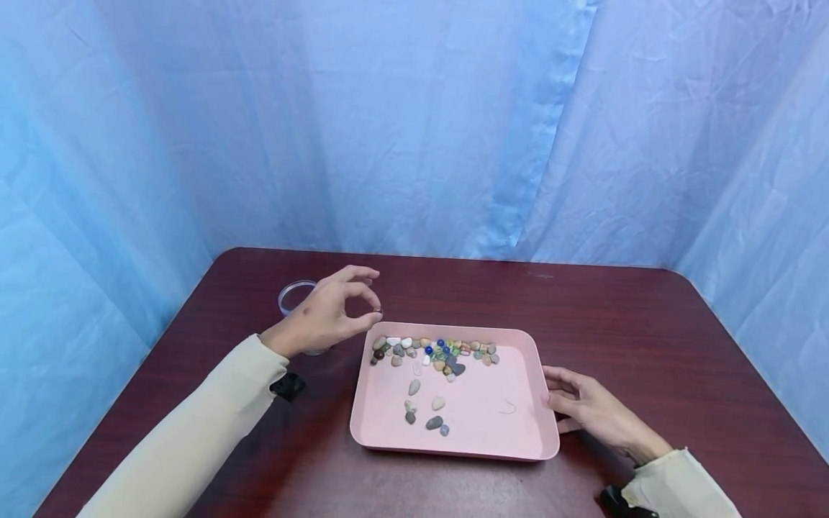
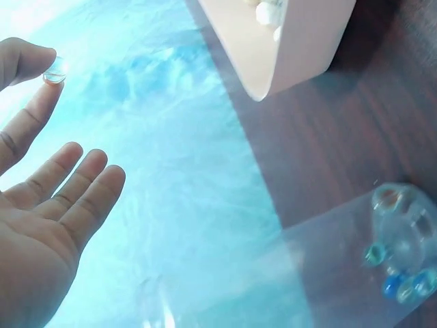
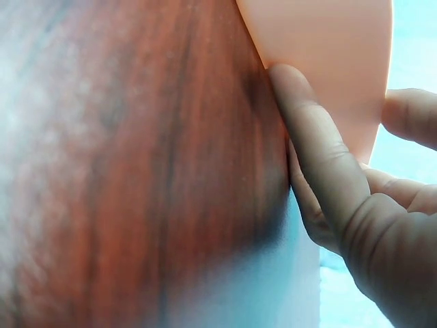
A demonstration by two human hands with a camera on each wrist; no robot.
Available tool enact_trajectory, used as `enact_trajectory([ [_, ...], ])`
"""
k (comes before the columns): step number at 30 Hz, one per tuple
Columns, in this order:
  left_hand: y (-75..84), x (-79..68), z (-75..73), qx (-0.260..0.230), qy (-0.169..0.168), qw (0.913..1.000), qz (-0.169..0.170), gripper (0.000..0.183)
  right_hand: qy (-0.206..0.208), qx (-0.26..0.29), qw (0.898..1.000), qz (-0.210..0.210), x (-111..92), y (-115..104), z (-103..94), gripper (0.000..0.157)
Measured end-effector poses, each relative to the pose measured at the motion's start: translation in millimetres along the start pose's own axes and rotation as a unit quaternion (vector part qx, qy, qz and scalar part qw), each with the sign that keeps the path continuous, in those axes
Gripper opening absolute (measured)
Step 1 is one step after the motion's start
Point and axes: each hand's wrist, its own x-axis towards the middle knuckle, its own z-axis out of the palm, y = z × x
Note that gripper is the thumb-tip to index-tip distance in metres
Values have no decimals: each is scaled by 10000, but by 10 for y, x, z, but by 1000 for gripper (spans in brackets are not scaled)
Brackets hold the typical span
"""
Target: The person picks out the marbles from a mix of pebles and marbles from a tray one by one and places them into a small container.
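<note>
My left hand (image 1: pixel 327 313) is raised by the far left corner of the pink tray (image 1: pixel 486 446). Between thumb and forefinger it pinches a clear glass marble (image 2: pixel 56 70); the other fingers are spread. Below and behind this hand stands a clear plastic jar (image 1: pixel 282 296), partly hidden by it; several coloured marbles (image 2: pixel 393 285) show at its bottom in the left wrist view. At the tray's right side, my right hand (image 1: pixel 596 410) rests its rather straight fingers (image 3: pixel 321 137) against the outer wall, with one fingertip at the rim.
Inside the tray, pebbles and glass marbles (image 1: pixel 429 350) lie along the far wall. Several looser stones (image 1: pixel 435 423) are scattered nearer the front left. The tray sits on a dark red wooden table (image 1: pixel 615 309), with blue curtains (image 1: pixel 414 144) around its back and sides.
</note>
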Motion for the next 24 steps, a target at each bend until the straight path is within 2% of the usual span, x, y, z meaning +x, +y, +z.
enact_trajectory([
  [9,-58,-38,-216,132,215,9994,-237,7,4,27,10000,9,-14,14,-9,68],
  [20,-218,-229,-397,283,585,9963,-557,6,8,-31,10000,-5,-7,4,-2,68],
  [24,-262,-290,-433,140,631,9950,-766,7,16,-57,10000,-48,0,-1,5,67],
])
